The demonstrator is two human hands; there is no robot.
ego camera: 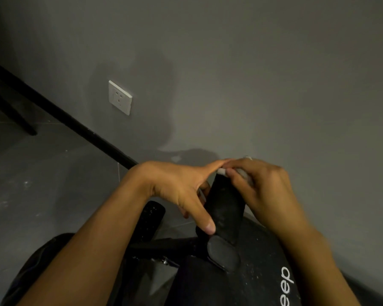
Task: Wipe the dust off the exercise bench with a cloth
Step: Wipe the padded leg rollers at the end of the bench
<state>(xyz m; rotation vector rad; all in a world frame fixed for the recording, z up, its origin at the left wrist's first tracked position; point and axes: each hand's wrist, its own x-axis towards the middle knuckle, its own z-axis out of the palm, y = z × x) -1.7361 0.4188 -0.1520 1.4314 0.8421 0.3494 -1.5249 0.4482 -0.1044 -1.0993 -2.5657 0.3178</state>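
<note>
Above the exercise bench (259, 272), left hand (179, 191) clasps black roller pad (226, 208), right hand (265, 188) pinches pale cloth (244, 173) at its top

the exercise bench (259, 272) is black, flecked with pale dust — its lettering (286, 286) is white. the cloth (244, 173) is whitish-grey. grey wall (252, 74), white socket (119, 97), black skirting board (75, 122) — grey floor tiles (42, 173).

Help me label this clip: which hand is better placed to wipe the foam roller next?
Right, probably. The right hand grips the cloth against the top of the foam roller; the left hand has no cloth and only holds the roller.
</note>
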